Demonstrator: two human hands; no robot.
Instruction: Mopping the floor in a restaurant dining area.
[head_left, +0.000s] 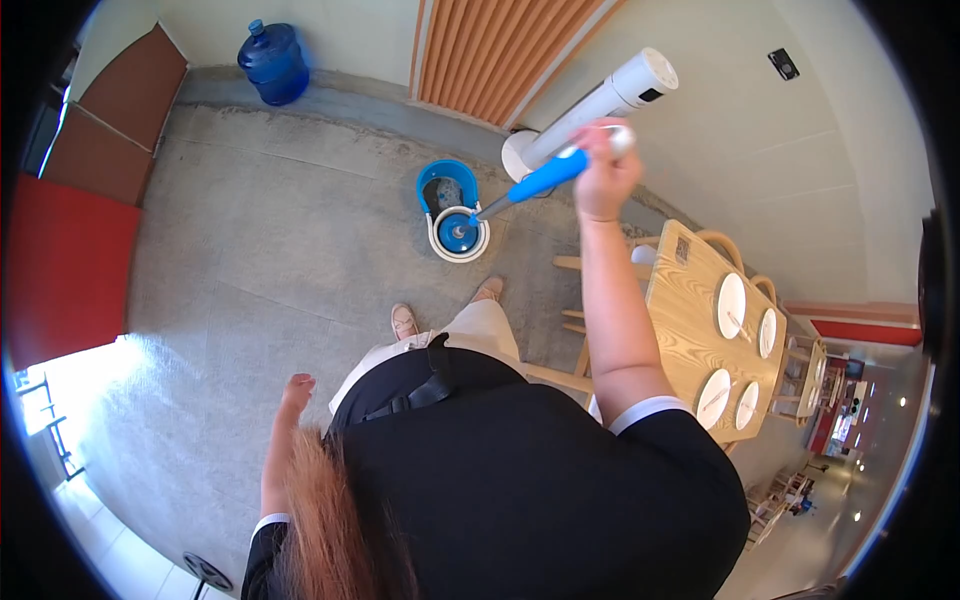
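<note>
Your left grip (297,391) has free room over the floor (250,230). The bench (688,335) and white tower (630,88) limit your right side.

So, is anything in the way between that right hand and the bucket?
Nothing visible. The right hand grips the mop near its top, and the mop slants freely down into the blue bucket. A white tower appliance stands beyond, not between.

Your mop (540,182) has a smooth plastic grip (556,172) and a metal-looking shaft (494,209); the bucket (423,188) is glossy plastic, the jug (274,72) see-through plastic; the floor (250,230) under you is matt, like concrete; your shirt (540,450) is cloth; the table (680,335) is grained wood, its plates (731,296) glossy.
</note>
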